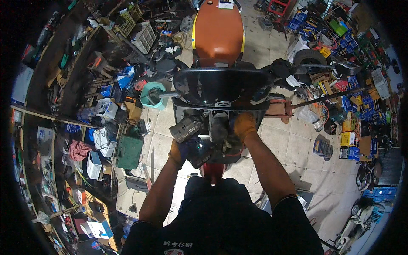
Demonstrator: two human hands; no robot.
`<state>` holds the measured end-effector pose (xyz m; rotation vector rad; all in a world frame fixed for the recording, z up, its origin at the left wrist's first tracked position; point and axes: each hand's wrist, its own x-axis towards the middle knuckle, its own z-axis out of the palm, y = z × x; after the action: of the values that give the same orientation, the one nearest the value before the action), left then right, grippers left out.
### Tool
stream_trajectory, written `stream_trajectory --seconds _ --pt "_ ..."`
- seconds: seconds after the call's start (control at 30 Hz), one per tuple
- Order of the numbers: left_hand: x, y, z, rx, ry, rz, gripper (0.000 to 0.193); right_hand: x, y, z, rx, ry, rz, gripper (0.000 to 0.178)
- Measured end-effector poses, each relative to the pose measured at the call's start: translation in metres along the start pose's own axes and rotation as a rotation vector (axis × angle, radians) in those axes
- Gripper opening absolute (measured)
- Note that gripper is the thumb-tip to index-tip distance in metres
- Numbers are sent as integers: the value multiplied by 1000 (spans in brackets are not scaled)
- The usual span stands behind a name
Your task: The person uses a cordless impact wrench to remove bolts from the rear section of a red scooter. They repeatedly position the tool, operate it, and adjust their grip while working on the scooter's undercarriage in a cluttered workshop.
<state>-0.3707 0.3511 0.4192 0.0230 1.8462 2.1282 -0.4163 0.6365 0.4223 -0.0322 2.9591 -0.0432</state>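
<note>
I stand over the front of a scooter whose orange seat (219,32) points away from me. Its black front panel (223,87) lies across the middle, and below it dark inner parts (219,127) are exposed. My left hand (179,151), in an orange and dark blue glove, is closed at a chunky grey-black power tool (185,129), tilted at the left of these parts. Its fingers are partly hidden by the tool. My right hand (245,126), in an orange glove, reaches into the right side under the panel; its fingertips are hidden.
At left stand crowded shelves (53,117), a teal bucket (154,96) and a green case (129,151). On the right, a red jack (278,107) with a long bar sits beside the scooter, near a tire (310,57) and stacked boxes (349,140). Pale tiles (293,146) cover the floor.
</note>
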Motion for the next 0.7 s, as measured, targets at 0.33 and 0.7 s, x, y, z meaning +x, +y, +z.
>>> stream_trajectory --seconds 0.33,0.7 --pt "-6 2 -4 -171 -38 -132 38 -117 -59 -32 614 268 -135 54" --pt "-10 -8 -46 71 -228 -199 46 -83 -171 4 960 174 -152 66"
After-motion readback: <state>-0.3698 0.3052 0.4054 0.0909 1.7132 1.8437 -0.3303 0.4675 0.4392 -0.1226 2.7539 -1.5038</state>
